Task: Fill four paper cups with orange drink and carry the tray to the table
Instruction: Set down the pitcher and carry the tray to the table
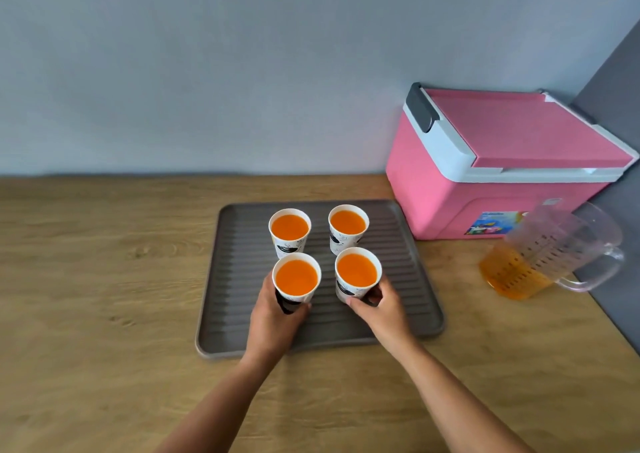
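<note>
Fingers of my left hand (273, 317) curled round the near left cup (296, 279), right hand (382, 308) gripping the near right cup (356, 274), all four cups brimming with orange drink (289, 228), upright on the tray (221, 314), jug (540, 262) about a quarter full beside it.

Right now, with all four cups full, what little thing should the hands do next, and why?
The left hand grips the near-left paper cup, the right hand the near-right paper cup. All four cups on the grey ribbed tray already hold orange drink. So probably: let go and move both hands to the tray's side edges, ready to lift.
</note>
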A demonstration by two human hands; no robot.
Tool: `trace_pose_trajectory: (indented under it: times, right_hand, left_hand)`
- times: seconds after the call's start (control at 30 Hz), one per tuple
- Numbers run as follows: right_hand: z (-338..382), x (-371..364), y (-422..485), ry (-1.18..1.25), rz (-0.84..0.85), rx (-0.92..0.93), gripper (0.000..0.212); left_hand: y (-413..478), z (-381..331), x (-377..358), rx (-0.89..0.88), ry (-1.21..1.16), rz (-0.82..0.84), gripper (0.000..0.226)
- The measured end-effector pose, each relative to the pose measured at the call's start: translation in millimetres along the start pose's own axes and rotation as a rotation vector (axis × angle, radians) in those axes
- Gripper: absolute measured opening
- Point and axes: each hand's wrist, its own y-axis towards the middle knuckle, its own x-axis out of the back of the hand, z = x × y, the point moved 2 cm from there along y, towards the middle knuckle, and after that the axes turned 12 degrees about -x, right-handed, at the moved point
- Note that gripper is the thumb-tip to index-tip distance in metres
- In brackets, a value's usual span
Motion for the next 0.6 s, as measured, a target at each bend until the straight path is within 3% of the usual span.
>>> trace_pose_trajectory:
  times: [0.5,0.6]
  right_hand:
    - [-2,-4,7,-0.01,0.061,0.065,0.055]
    - [3,9,5,-0.039,0.107,0.047,0.072]
  left_hand:
    - [2,2,-3,-0.019,0.015,-0.086,0.073]
    - [2,6,4,-0.006,-0.071,0.008,0.101]
